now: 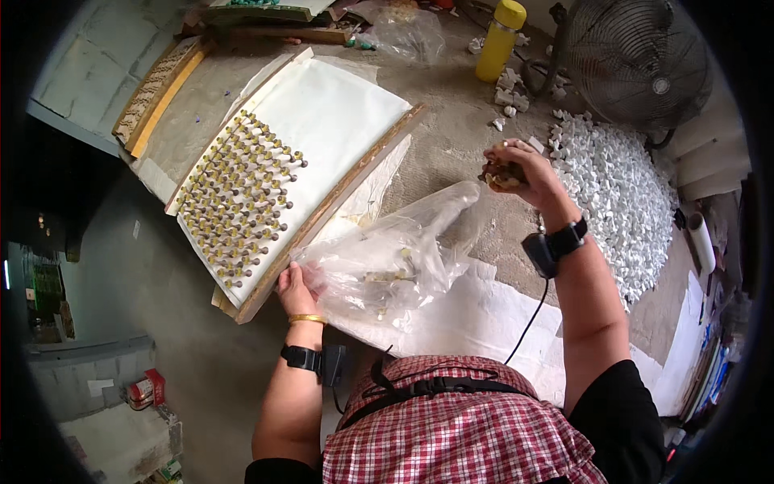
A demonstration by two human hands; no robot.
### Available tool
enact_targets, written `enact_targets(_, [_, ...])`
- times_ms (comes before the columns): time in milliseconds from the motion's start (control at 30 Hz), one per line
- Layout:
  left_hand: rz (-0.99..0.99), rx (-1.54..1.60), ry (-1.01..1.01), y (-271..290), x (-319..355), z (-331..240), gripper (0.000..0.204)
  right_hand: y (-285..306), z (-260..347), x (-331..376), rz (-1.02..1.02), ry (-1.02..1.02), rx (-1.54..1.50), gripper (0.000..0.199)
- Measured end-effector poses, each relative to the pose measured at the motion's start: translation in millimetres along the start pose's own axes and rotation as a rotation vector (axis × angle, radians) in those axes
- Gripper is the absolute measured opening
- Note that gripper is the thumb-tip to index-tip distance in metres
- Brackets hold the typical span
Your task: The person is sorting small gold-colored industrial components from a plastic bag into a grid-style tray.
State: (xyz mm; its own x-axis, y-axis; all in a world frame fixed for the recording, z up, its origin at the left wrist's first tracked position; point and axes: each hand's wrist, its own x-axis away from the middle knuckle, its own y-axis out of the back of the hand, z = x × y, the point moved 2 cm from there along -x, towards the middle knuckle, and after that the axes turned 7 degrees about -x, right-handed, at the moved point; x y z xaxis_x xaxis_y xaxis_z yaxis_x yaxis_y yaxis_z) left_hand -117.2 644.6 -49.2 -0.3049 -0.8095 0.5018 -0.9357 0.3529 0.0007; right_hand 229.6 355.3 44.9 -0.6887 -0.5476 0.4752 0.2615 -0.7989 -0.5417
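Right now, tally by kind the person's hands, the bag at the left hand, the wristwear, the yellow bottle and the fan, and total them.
Hands: 2 (left hand, right hand)
Clear plastic bag: 1
Black wrist straps: 2
Gold-coloured bracelet: 1
Yellow bottle: 1
Fan: 1
Total: 8

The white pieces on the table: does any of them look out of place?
Perhaps: a few loose white pieces lie beside the yellow bottle, apart from the large white heap near the fan, so they look like strays.
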Motion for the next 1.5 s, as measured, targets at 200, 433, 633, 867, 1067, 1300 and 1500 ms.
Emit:
enact_targets(200, [-0.049, -0.022, -0.014, -1, -2, 0, 0.017, -7, -43, -69, -0.263, 0.807, 1.341, 0.025])
enact_targets(433, [0.0, -0.013, -0.024, -4, 3, -3, 0.018, -13, -44, -56, -0.262, 0.687, 1.673, 0.051])
enact_targets(633, [0.027, 0.03, -0.011, 0, 14, -13, 0.021, -16, 7, 30, -0.17, 0.872, 1.074, 0.039])
enact_targets(867, [0.412, -0.037, 0.193, -14, 69, -3, 0.026, -73, -54, 83, 0.399, 0.336, 1.224, 0.018])
enact_targets(1067, [0.515, -0.057, 0.258, -36, 80, -2, 0.028, -91, -127, 42, 0.868, 0.33, 1.043, 0.039])
enact_targets(1300, [0.689, 0.377, 0.412, -31, 73, 17, 0.033, -105, -153, 69, 0.734, 0.444, 1.404, 0.05])
enact_targets(1500, [0.702, 0.411, 0.306, -60, 65, 3, 0.034, -86, -154, 71, 0.77, 0.352, 1.191, 0.055])
